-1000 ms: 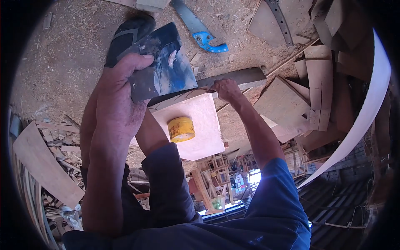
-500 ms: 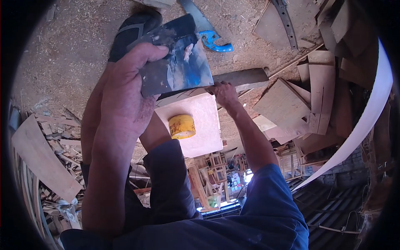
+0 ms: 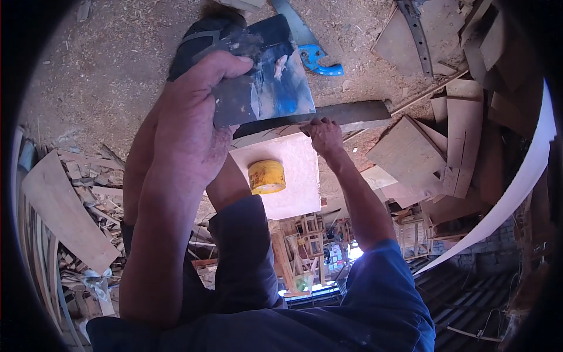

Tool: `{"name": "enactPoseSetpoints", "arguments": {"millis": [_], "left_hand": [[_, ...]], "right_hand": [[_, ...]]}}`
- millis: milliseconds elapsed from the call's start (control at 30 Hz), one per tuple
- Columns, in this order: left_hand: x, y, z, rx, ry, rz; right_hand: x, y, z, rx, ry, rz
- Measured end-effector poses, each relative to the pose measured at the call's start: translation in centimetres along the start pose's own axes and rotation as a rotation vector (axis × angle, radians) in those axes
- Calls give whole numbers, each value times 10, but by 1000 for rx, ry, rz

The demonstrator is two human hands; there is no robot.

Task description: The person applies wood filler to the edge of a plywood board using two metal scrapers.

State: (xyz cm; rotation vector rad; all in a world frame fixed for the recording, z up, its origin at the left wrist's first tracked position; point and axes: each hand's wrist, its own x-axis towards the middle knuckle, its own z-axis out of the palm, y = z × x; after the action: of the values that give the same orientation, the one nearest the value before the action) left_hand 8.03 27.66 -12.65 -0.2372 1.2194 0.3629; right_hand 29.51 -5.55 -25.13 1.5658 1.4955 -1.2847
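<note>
A flat plate (image 3: 270, 73) with dark, blue and pale smears is gripped in my left hand (image 3: 193, 117), the thumb lying across its face. My right hand (image 3: 326, 136) is closed at the near edge of a long dark curved strip (image 3: 358, 114); what its fingers pinch is too small to make out. Part of the strip is hidden behind the plate and my left hand. Below the strip, a yellow round container (image 3: 267, 176) with brown stains rests on a pale square panel (image 3: 299, 202).
A saw with a blue handle (image 3: 319, 60) lies on the dusty floor beyond the plate. Wood scraps (image 3: 94, 205) are heaped at the left, and board pieces (image 3: 407, 152) at the right. A shod foot (image 3: 205, 38) is at the top, and wooden frames (image 3: 305, 240) show lower down.
Both hands and the plate appear slightly further right in view, as do the saw and boards. My right hand sits a little lower, with more of the dark strip showing above it.
</note>
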Motion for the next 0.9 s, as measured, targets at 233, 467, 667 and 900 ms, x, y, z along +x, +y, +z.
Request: {"name": "enactPoseSetpoints", "arguments": {"millis": [233,467,667,900], "left_hand": [[-2,3,8,13,0,5],[1,-6,6,64,-21,-15],[3,-18,-2,171,-6,-8],[7,-32,-2,347,8,17]], "right_hand": [[-6,44,-23,306,-100,255],[-1,82,103,958,190,298],[-38,3,130,1105,496,490],[-69,-3,85,697,474,518]]}}
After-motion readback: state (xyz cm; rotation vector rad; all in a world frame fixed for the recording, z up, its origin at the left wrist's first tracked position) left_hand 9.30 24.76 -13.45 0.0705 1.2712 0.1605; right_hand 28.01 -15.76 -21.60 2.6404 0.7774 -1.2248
